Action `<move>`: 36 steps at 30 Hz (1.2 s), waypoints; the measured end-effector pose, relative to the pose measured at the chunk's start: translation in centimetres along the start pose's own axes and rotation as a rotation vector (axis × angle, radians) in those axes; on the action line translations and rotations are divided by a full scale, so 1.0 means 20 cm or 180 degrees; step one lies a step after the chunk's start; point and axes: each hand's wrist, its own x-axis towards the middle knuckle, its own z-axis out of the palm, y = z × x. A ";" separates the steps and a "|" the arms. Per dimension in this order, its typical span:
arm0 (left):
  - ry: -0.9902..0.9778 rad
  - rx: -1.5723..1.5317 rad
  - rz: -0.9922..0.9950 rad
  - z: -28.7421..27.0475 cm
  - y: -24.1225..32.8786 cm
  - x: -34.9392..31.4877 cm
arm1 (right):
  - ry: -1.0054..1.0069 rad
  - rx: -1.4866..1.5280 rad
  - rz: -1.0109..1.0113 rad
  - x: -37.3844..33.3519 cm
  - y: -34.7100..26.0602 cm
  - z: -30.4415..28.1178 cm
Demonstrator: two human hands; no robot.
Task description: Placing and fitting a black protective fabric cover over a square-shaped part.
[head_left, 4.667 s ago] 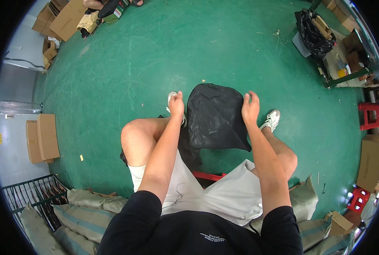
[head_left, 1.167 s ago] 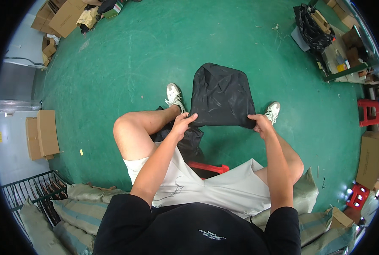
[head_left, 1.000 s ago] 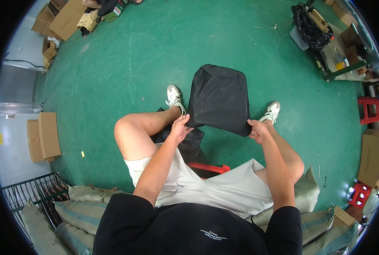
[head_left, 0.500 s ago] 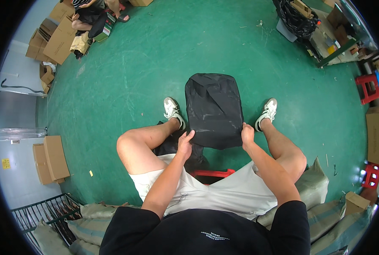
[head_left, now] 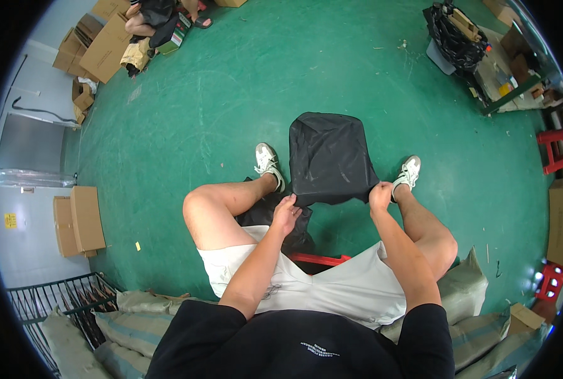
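Note:
A black fabric cover (head_left: 331,158), boxy with rounded far corners, hangs stretched out in front of me between my knees. My left hand (head_left: 286,216) pinches its near left corner, thumb on top. At the near right corner my right hand (head_left: 380,197) is closed on the edge and pulls it outward. The near edge of the cloth sags a little between the two hands. Below my left forearm lies a dark heap of black material (head_left: 297,232), partly hidden by my leg. A red plastic edge (head_left: 322,259) shows beneath me.
Cardboard boxes (head_left: 87,218) stand by the left wall, with more at the far left near a seated person (head_left: 144,25). A bin with a black bag (head_left: 455,41) is beside a shelf at far right. Red stools (head_left: 553,151) line the right; woven sacks (head_left: 133,331) lie behind me.
The cover has tipped and spread, its near corners drawn farther apart. My right hand has moved slightly right. The whole view has shifted a little.

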 end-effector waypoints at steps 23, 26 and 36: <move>0.2306 0.5162 0.0877 -1.25 0.06 -0.39 | -0.1877 -0.2218 -0.4229 -0.42 -0.60 -0.06; 0.2482 0.4818 0.0429 -0.99 0.12 -0.43 | -0.1782 -0.2312 -0.4164 -0.38 -0.59 -0.09; 0.2470 0.1208 0.1530 -1.29 0.49 -0.06 | -0.2061 -0.2182 -0.4269 -0.43 -0.64 -0.04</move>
